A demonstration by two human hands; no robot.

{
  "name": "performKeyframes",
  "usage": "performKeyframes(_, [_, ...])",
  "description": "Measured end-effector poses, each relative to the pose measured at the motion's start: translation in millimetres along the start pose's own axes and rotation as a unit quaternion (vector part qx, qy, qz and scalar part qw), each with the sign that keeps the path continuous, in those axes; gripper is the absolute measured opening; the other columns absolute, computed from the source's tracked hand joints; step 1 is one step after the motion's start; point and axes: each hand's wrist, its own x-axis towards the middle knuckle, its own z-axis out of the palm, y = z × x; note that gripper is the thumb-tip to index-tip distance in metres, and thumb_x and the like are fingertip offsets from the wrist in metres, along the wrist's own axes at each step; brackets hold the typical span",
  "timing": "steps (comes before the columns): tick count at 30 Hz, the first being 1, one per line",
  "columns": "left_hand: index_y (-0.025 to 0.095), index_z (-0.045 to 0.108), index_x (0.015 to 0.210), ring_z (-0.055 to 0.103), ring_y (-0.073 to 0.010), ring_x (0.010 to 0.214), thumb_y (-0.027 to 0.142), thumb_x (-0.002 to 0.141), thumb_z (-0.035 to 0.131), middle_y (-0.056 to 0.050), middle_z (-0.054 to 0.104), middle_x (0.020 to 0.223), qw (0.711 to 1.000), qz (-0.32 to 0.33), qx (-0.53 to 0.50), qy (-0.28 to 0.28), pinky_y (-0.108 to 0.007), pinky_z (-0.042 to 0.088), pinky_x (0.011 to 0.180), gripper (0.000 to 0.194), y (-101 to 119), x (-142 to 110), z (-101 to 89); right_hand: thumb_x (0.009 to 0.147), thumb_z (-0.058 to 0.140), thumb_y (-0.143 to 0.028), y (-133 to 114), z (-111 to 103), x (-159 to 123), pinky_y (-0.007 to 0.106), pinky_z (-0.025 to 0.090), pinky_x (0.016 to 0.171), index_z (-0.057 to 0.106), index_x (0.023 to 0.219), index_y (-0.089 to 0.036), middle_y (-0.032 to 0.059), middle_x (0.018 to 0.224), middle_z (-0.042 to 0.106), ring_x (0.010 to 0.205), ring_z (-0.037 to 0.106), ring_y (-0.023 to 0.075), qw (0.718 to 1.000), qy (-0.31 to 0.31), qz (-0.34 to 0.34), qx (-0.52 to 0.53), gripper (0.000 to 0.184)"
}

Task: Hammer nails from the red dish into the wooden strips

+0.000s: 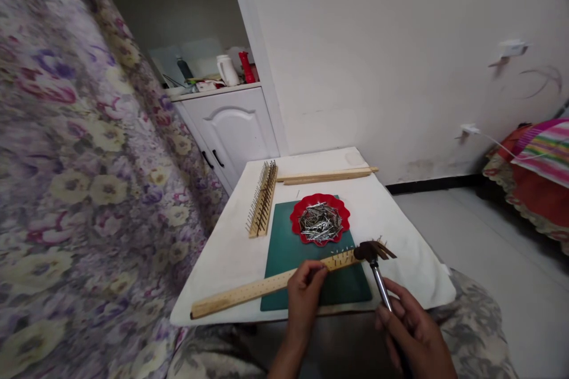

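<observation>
A long pale wooden strip (244, 294) with rows of small holes lies across the front of the table. Several nails (342, 256) stand upright near its right end. My left hand (306, 290) is at the strip beside these nails, thumb and fingertips pinched together; whatever is between them is too small to make out. My right hand (411, 323) grips a claw hammer (377, 269) by its shiny metal handle. The hammer's dark head is over the strip's right end, hiding part of it. Behind the strip, a red scalloped bowl (296, 220) holds a heap of loose nails (320, 222).
A green mat (282, 243) lies under the bowl and strip on the white-covered table (226, 260). Back left is a wooden board (262, 204) bristling with nails. Wooden strips (326, 177) lie along the back. A floral curtain (89, 189) hangs close on the left.
</observation>
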Motion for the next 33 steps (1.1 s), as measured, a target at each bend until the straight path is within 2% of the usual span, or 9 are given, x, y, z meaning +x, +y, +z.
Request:
performKeyframes(4, [0.017,0.065,0.076,0.056,-0.015,0.071,0.033,0.079,0.057,0.0,0.063,0.073,0.992,0.051,0.116,-0.001,-0.021,0.041,0.063,0.018,-7.1,25.8,-0.6,0.075,0.068,-0.048,-1.3,-0.5,0.6,0.009,0.028,0.028,0.052,0.116,-0.024,-0.0066,0.057,0.062,0.025,0.039,0.0002,1.0,0.008,-0.002,-0.008,0.05])
performKeyframes(10, [0.017,0.064,0.075,0.057,-0.0152,0.071,0.03,0.081,0.054,-0.001,0.063,0.075,0.978,0.093,0.185,-0.007,-0.021,0.041,0.064,0.017,-16.0,31.9,7.5,0.076,0.068,-0.048,-0.3,-1.3,2.0,0.009,0.029,0.027,0.052,0.117,-0.025,-0.0078,0.057,0.06,0.027,0.039,0.0009,1.0,0.005,-0.004,-0.007,0.05])
performKeyframes(17, [0.017,0.063,0.075,0.056,-0.0141,0.069,0.029,0.082,0.052,0.0,0.062,0.073,0.976,0.102,0.193,-0.016,-0.021,0.041,0.063,0.018,-12.4,32.2,6.2,0.073,0.069,-0.049,-4.0,-2.0,2.6,0.012,0.029,0.028,0.054,0.116,-0.023,-0.0071,0.056,0.059,0.026,0.038,0.0019,1.0,0.017,0.006,-0.014,0.052])
performKeyframes(22, [0.018,0.063,0.076,0.057,-0.0146,0.072,0.028,0.083,0.051,0.0,0.062,0.075,0.973,0.111,0.199,-0.021,-0.022,0.041,0.066,0.017,-14.3,32.3,6.3,0.076,0.066,-0.049,-6.2,-2.5,3.0,0.013,0.029,0.028,0.05,0.119,-0.023,-0.0082,0.056,0.057,0.029,0.037,0.0031,0.999,-0.013,0.019,-0.034,0.052])
performKeyframes(33, [0.018,0.063,0.076,0.057,-0.0143,0.071,0.027,0.084,0.051,0.0,0.061,0.074,0.974,0.117,0.194,-0.028,-0.022,0.04,0.065,0.016,-11.3,30.0,5.0,0.077,0.065,-0.047,-2.2,-3.3,4.4,0.012,0.029,0.028,0.05,0.118,-0.024,-0.0079,0.059,0.058,0.028,0.038,0.0023,0.999,-0.026,0.026,-0.037,0.05])
